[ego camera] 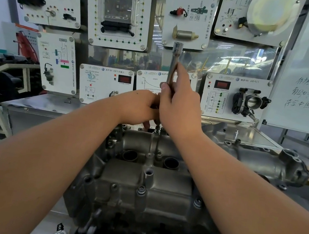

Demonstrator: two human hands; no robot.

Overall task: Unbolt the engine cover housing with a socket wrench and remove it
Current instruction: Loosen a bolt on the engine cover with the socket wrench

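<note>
The left hand (137, 107) is curled low beside a bolt (157, 127) at the far edge of the engine cover (145, 185); what its fingers pinch cannot be told. The wrench (174, 63) is gripped upright by the right hand (179, 108), fingers wrapped round its shaft. Unbolting seems underway; next, the socket likely needs seating squarely on that bolt below the fingers.

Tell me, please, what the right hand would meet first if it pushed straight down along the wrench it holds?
Probably a bolt at the far edge of the cover, just below the right hand gripping the wrench; depth is unclear.

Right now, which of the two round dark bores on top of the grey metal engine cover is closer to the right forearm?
The right-hand bore, beside the right forearm; the other bore sits further left.
</note>
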